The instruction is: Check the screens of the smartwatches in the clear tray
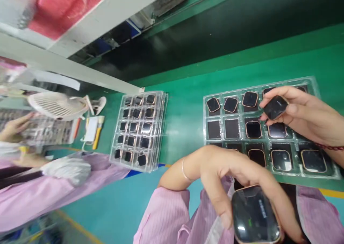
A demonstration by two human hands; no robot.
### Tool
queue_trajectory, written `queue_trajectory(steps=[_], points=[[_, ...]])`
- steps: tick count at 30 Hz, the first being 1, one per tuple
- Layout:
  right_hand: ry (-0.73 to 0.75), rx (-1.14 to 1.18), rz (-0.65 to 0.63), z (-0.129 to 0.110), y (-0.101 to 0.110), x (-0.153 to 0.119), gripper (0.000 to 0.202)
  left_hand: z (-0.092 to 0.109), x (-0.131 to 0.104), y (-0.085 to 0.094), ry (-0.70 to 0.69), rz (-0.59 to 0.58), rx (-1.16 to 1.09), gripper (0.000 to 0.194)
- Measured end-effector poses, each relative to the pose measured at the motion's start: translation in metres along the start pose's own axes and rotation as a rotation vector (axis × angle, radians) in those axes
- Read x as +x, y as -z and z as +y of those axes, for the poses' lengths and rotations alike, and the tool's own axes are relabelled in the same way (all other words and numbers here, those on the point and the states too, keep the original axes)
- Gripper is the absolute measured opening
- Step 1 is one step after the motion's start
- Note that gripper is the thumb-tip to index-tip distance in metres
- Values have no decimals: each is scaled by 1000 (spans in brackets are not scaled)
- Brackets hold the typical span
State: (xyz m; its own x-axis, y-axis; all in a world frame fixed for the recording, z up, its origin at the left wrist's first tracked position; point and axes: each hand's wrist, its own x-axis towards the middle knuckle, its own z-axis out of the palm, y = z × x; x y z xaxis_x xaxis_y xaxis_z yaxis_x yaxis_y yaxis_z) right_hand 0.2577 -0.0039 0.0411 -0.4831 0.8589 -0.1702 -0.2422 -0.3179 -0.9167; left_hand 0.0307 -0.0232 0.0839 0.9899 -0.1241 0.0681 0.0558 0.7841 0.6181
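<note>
At the lower right, close to the camera, my left hand (223,168) is closed on the edges of a strapless smartwatch (255,215) with a black screen and a gold rim. Small light marks and a green spot show on its screen. My right hand (314,116) pinches a second smartwatch (276,108) between thumb and fingers, above a clear plastic tray (204,120). Several like watches lie in the tray's compartments. Two compartments in its second row, at the left, show only dark bottoms. My left hand and forearm hide part of the tray's near side.
Left of the tray, a stack of clear trays (160,136) holds more watches on the green bench (182,108). Beyond it lie a yellow-handled brush (97,134) and a white fan (53,104). A co-worker's hands (16,129) and pink sleeve (88,179) are at far left.
</note>
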Motion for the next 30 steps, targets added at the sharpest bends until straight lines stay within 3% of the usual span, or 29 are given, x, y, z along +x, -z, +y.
queue_trajectory(steps=[1, 3, 5, 7, 10, 12, 14, 19, 22, 24, 26, 28, 30], points=[[4, 30, -9, -2, -3, -1, 34, -3, -8, -6, -39, 37, 61, 32], [14, 89, -36, -9, -14, -7, 34, -12, -25, -11, -257, 35, 147, 32], [4, 141, -83, -18, -32, -17, 34, -19, -38, -7, -500, 34, 192, 52], [-35, 214, -172, -29, -55, -31, 36, -20, -47, 3, -602, 110, 240, 61], [-92, 354, -302, -43, -87, -52, 43, -11, -55, 20, -654, 327, 333, 54], [-144, 389, -331, -50, -102, -64, 44, -6, -57, 29, -695, 500, 378, 54], [-182, 389, -326, -55, -110, -73, 44, -5, -57, 34, -689, 602, 437, 57], [-146, 340, -296, -55, -113, -86, 48, -9, -56, 35, -546, 730, 611, 55], [-12, 240, -261, -52, -99, -79, 49, -9, -54, 31, -522, 817, 637, 52], [104, 137, -153, -50, -80, -67, 48, -9, -50, 24, -546, 797, 620, 50], [192, 26, 14, -47, -56, -50, 44, -8, -44, 12, -588, 680, 564, 50], [229, -17, 120, -40, -34, -31, 39, -5, -35, -3, -608, 463, 505, 52], [221, -8, 137, -30, -21, -14, 34, 4, -22, -17, -553, 201, 497, 51]])
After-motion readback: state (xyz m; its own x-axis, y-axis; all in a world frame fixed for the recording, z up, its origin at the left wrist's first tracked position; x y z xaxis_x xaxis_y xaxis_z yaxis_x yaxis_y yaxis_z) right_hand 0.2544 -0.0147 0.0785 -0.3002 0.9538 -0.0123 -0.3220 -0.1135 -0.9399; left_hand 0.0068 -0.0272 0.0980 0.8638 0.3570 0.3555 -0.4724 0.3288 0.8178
